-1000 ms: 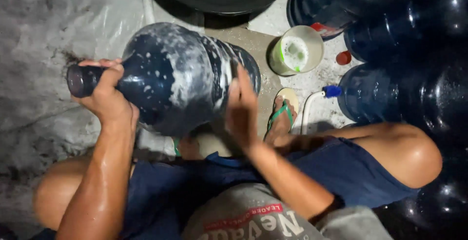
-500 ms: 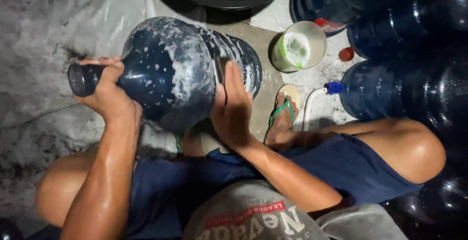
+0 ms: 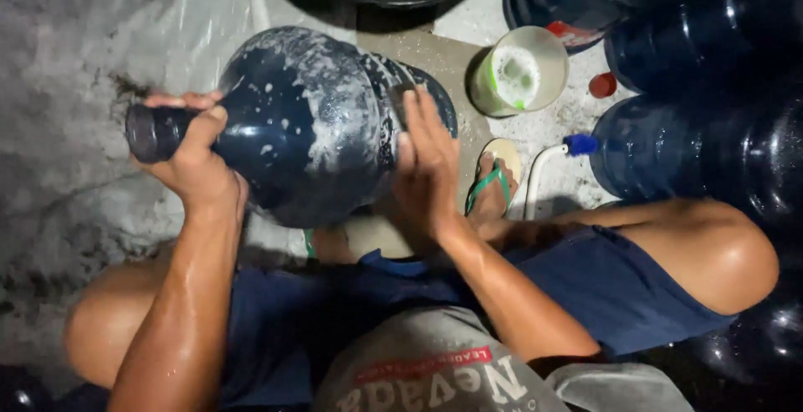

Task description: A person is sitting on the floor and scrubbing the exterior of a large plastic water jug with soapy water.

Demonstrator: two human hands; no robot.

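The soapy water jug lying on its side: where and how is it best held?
Probably by its narrow neck, coming from the left: the jug lies sideways with the neck pointing that way, and the left hand wraps around it. The wide, sudsy body looks too broad to grip; the right hand lies flat against it.

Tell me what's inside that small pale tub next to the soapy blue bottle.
The pale tub holds white foamy liquid with a green ring showing at the inner edge. The foam covers whatever lies beneath it, so the bottom and any object inside cannot be seen.
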